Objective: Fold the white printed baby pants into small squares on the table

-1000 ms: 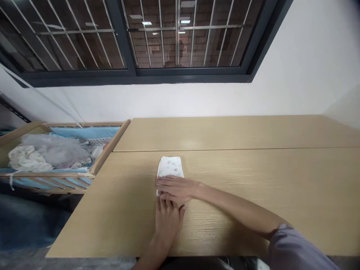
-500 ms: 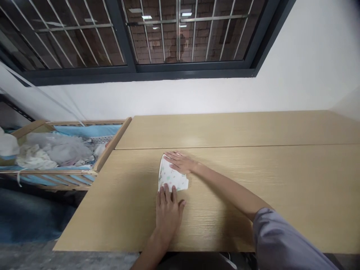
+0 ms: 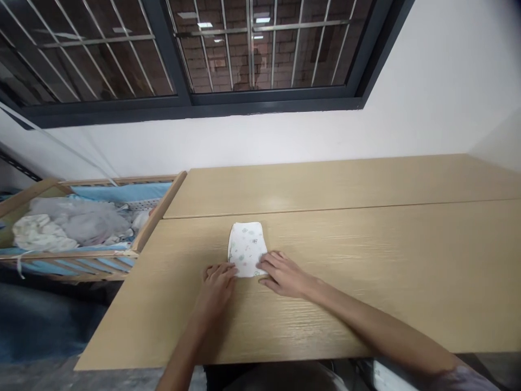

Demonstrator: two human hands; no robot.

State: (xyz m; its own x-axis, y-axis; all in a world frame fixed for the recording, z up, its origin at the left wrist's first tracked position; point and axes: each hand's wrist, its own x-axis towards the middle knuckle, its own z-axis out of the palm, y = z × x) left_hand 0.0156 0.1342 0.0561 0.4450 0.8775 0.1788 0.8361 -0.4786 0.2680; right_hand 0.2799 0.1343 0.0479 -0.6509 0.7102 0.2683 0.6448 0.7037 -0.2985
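- Pressing lightly and evenly at both near corners should keep the cloth (image 3: 247, 244) square and its layers lined up, without creases
- It lies flat on the table (image 3: 366, 271), between the hands and reaching past them toward the wall (image 3: 260, 136)
- Left hand (image 3: 218, 279) touches its near left corner; right hand (image 3: 284, 274), its right edge near the other corner
- Fingers are bent on both; whether they pinch or merely rest, I cannot tell
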